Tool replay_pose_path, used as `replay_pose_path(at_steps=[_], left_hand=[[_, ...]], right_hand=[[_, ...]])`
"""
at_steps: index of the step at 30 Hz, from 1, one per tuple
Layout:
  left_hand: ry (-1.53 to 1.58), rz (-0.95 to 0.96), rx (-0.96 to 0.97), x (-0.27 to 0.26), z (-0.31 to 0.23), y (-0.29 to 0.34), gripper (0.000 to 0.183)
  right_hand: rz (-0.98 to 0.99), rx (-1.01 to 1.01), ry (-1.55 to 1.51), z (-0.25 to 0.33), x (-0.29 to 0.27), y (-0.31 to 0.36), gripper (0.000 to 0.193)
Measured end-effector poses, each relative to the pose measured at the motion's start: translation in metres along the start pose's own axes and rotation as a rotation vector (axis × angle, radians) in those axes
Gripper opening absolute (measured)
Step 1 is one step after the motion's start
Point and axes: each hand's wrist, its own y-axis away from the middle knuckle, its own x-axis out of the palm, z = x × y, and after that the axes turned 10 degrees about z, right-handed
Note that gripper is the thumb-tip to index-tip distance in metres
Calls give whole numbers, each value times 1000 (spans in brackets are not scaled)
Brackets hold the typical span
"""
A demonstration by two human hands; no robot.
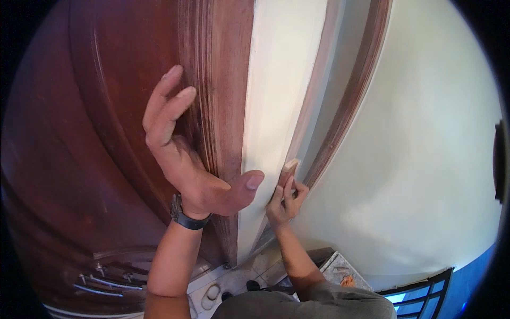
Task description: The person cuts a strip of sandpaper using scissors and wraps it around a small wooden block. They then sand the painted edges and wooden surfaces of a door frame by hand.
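My left hand (186,170) is raised beside the brown wooden door frame (223,106), fingers apart and holding nothing; a dark watch circles that wrist. Whether its fingertips touch the grooved moulding, I cannot tell. Lower and to the right, my right hand (285,206) pinches a small wooden block (287,173), brown with a pale end. The block lies against the narrow brown edge strip (308,111), just right of a cream-coloured panel (281,80). My fingers cover the block's lower part.
A dark red-brown door (127,53) fills the left side, and a pale wall (425,138) the right. Below are metal rods (109,284), a ring-shaped roll (213,291) on the tiles, a grey board (337,268) with an orange item, and a black metal grille (433,292).
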Motion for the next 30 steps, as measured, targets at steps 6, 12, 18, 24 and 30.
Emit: replay_pose_path(at_steps=[6,12,18,24,30], left_hand=[[-138,27,-6,-6,0,-7,103],[-92,-26,-31,9,-3,-2,94],[-131,-39,-68,-3,-8,5,90],[-230,36,-61,-10,-12,-9,79],[-133,32,-108,13,-22,-13,75]], right_hand=[[-302,-178,-34,48,16,-242,39],[-45,-142,-124,88,-30,-361,25],[-67,-76,-1,15,-1,-119,43],[-225,-89,-137,98,-1,-351,32],[-203,-213,-228,109,-32,-503,29]])
